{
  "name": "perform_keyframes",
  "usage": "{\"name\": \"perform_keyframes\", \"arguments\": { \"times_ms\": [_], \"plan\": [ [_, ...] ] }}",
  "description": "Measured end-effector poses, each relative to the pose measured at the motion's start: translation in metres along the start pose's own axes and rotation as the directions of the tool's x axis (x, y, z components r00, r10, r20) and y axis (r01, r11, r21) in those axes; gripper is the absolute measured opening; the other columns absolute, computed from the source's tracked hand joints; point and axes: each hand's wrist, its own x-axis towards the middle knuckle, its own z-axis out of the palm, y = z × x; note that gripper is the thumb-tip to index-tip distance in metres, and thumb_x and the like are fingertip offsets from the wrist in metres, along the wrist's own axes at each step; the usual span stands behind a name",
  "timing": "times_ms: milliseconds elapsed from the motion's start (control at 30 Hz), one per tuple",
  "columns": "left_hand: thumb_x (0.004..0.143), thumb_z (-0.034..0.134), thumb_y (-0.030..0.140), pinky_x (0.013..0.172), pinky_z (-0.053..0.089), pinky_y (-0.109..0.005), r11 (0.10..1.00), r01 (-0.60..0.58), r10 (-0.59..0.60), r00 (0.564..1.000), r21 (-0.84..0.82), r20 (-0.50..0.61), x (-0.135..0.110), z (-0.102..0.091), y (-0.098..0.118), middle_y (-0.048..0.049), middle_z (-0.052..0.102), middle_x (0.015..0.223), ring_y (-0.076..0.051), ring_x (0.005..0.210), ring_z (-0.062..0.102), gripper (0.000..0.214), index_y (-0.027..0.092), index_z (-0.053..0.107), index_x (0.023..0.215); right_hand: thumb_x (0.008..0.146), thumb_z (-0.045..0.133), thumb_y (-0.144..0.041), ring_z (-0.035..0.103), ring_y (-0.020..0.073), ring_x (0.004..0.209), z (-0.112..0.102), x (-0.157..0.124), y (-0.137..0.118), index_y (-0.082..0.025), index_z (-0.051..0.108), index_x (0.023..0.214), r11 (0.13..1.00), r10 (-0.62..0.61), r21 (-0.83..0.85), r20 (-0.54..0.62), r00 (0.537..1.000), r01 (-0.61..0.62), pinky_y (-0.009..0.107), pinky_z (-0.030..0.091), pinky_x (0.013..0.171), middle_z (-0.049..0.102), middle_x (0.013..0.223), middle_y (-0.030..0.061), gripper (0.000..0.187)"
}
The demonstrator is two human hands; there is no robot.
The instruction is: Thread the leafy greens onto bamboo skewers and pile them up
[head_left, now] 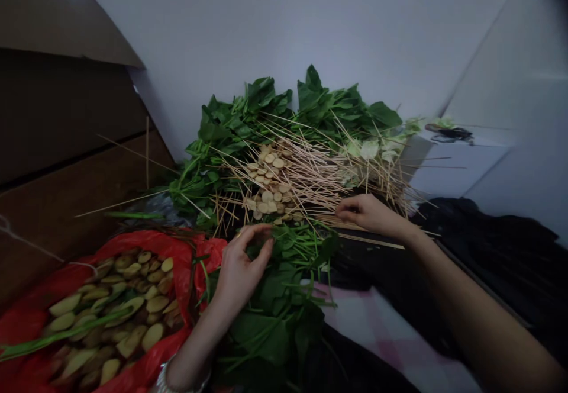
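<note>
My left hand (243, 261) hovers at the near pile of leafy greens (275, 304), beside its stems. Its thumb and fingers are curved and apart, and nothing shows between them. My right hand (368, 212) is at the bundle of loose bamboo skewers (344, 222), its fingers curled into a pinch. Whether a skewer is in that pinch I cannot make out. Beyond both hands lie skewered potato slices (268, 197), their bare sticks (310, 168) pointing right. More skewered greens (235, 121) are heaped behind them against the wall.
At the left, a red plastic bag (177, 274) holds many potato slices (153, 304). Pale leaves (370, 149) on skewers lie at the back right, near a white box (457, 165) with a dark cable. Black cloth (501, 239) lies right; a checked cloth (377, 322) is in front.
</note>
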Motion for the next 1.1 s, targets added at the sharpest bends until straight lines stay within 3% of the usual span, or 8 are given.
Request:
{"name": "perform_keyframes", "arguments": {
  "times_ms": [67, 133, 300, 467, 700, 967, 1100],
  "plan": [
    [0.086, 0.059, 0.026, 0.074, 0.051, -0.028, 0.999, -0.007, 0.006, 1.0, 0.039, 0.017, 0.0, 0.001, 0.0, -0.0026, 0.068, 0.087, -0.016, 0.079, 0.064, 0.014, 0.019, 0.068, 0.095, 0.083, 0.054, -0.018, 0.063, 0.0154, 0.07, 0.006, -0.009, 0.012, -0.017, 0.071, 0.082, 0.992, 0.088, -0.096, 0.115, 0.989, -0.077, 0.023, 0.042, 0.064, 0.072, 0.077, 0.0017, 0.017],
    [0.086, 0.058, 0.026, 0.071, 0.05, -0.027, 0.997, -0.021, 0.019, 1.0, 0.07, 0.025, 0.0, 0.002, -0.001, -0.0016, 0.066, 0.082, -0.015, 0.075, 0.062, 0.013, 0.019, 0.068, 0.092, 0.08, 0.057, -0.015, 0.062, 0.015, 0.066, 0.014, -0.014, 0.02, -0.017, 0.07, 0.08, 0.981, 0.148, -0.144, 0.147, 0.978, -0.127, 0.022, 0.039, 0.06, 0.07, 0.074, 0.0021, 0.013],
    [0.086, 0.058, 0.028, 0.073, 0.05, -0.029, 0.994, -0.027, 0.022, 0.999, 0.107, 0.044, 0.003, 0.0, -0.001, -0.0033, 0.069, 0.088, -0.017, 0.08, 0.064, 0.017, 0.019, 0.069, 0.094, 0.074, 0.067, -0.019, 0.063, 0.0176, 0.071, 0.03, -0.017, 0.033, -0.016, 0.068, 0.085, 0.948, 0.251, -0.241, 0.162, 0.954, -0.208, 0.023, 0.036, 0.058, 0.071, 0.081, 0.0053, 0.011],
    [0.087, 0.058, 0.03, 0.074, 0.05, -0.029, 0.993, -0.038, 0.033, 0.999, 0.111, 0.043, 0.004, -0.002, 0.0, -0.0034, 0.07, 0.089, -0.018, 0.081, 0.064, 0.018, 0.019, 0.07, 0.094, 0.082, 0.056, -0.016, 0.066, 0.0214, 0.082, 0.033, -0.02, 0.038, -0.015, 0.07, 0.088, 0.909, 0.298, -0.348, 0.156, 0.942, -0.23, 0.026, 0.038, 0.064, 0.073, 0.09, 0.0108, 0.015],
    [0.086, 0.058, 0.029, 0.072, 0.05, -0.028, 0.993, -0.038, 0.034, 0.999, 0.109, 0.037, 0.005, -0.002, -0.002, -0.0036, 0.07, 0.088, -0.017, 0.079, 0.064, 0.017, 0.019, 0.07, 0.093, 0.077, 0.051, -0.007, 0.067, 0.03, 0.09, 0.037, -0.026, 0.025, -0.009, 0.07, 0.096, 0.856, 0.306, -0.476, 0.153, 0.94, -0.201, 0.032, 0.041, 0.069, 0.071, 0.096, 0.0227, 0.028],
    [0.087, 0.058, 0.029, 0.072, 0.049, -0.028, 0.995, -0.05, 0.042, 0.995, 0.088, 0.094, 0.002, 0.0, -0.001, -0.0034, 0.069, 0.084, -0.017, 0.079, 0.064, 0.016, 0.019, 0.071, 0.091, 0.072, 0.054, -0.012, 0.063, 0.0199, 0.07, 0.02, -0.032, 0.023, -0.018, 0.065, 0.08, 0.902, 0.227, -0.413, 0.21, 0.951, -0.124, 0.026, 0.033, 0.056, 0.07, 0.079, 0.0085, 0.015],
    [0.087, 0.059, 0.033, 0.063, 0.046, -0.026, 0.996, -0.028, 0.007, 0.967, 0.079, 0.256, 0.0, -0.001, 0.004, -0.0014, 0.065, 0.07, -0.015, 0.067, 0.06, 0.021, 0.019, 0.071, 0.077, 0.074, 0.052, -0.013, 0.057, 0.0162, 0.064, 0.009, -0.035, 0.023, -0.02, 0.059, 0.08, 0.945, 0.167, -0.309, 0.158, 0.973, -0.112, 0.025, 0.032, 0.055, 0.066, 0.074, 0.0034, 0.012]
  ]
}}
